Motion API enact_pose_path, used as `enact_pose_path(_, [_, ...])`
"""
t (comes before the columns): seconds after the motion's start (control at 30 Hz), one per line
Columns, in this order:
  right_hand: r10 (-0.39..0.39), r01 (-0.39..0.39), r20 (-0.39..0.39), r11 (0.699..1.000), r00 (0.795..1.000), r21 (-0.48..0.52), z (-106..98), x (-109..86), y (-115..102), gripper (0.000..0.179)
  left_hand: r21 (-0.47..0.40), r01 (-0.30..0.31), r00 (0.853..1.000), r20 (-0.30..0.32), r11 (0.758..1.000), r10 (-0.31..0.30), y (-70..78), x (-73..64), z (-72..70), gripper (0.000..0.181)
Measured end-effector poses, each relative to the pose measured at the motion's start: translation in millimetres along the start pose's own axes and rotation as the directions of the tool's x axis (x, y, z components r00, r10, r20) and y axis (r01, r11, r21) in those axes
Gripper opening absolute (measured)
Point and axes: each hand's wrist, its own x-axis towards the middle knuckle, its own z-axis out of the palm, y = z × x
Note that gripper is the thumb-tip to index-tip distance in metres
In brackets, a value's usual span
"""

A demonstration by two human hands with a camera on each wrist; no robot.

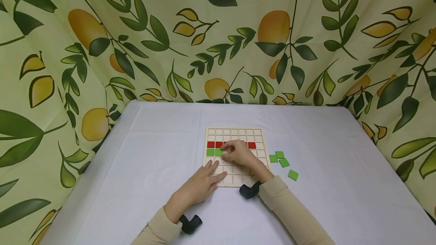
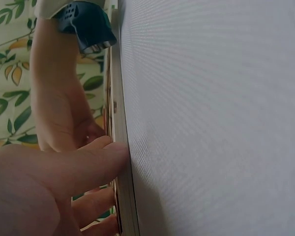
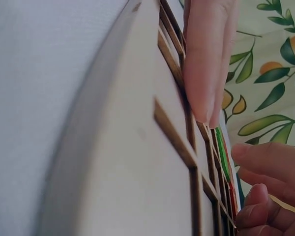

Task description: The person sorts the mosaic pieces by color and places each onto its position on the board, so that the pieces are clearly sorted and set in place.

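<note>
A pale wooden grid board point(image 1: 218, 179) lies on the table, with a row of red tiles point(image 1: 251, 145) and two green tiles point(image 1: 210, 152) in the row below. My right hand point(image 1: 240, 153) is over the board, thumb and index finger curled at the upper and lower sides of the second green tile point(image 1: 218, 152); the fingers partly cover it. Spread across the board's near left part, my left hand point(image 1: 201, 182) rests on it. In the left wrist view the left thumb point(image 2: 98, 164) touches the board's side edge point(image 2: 119, 113).
Several loose green tiles point(image 1: 284, 162) lie on the white tablecloth point(image 1: 153, 143) to the right of the board. A patterned curtain point(image 1: 218, 48) hangs behind and on both sides. Black wrist-worn devices point(image 1: 190, 224) sit at both wrists.
</note>
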Motion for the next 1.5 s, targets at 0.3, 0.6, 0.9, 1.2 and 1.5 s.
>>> enact_pose_path(0.3, [0.004, -0.005, 0.024, 0.999, 1.000, 0.039, -7.4, -11.0, -3.2, 0.022, 0.004, -0.006, 1.000, 0.000, 1.000, 0.006, -0.9, -0.2, 0.6, 0.042])
enact_pose_path(0.6, [-0.038, 0.037, 0.025, 0.999, 0.999, 0.028, -16.8, -19.6, -3.5, 0.022, -0.017, 0.000, 1.000, -0.008, 1.000, 0.000, -1.3, 0.0, 0.5, 0.043])
enact_pose_path(0.9, [-0.055, 0.054, 0.019, 0.997, 0.998, 0.063, -23.4, -31.9, 1.9, 0.022, -0.015, 0.002, 1.000, -0.015, 1.000, -0.002, -1.3, 0.7, 0.8, 0.043])
enact_pose_path(1.2, [-0.043, 0.043, -0.001, 0.998, 0.999, 0.052, -27.7, -46.5, 13.3, 0.019, -0.015, 0.011, 1.000, -0.001, 1.000, -0.011, 0.9, -0.1, 0.5, 0.042])
enact_pose_path(1.5, [-0.041, 0.042, -0.010, 0.996, 0.999, 0.079, -34.5, -59.5, 22.7, 0.022, -0.022, 0.015, 1.000, 0.001, 1.000, -0.015, 1.5, -0.3, 0.5, 0.043])
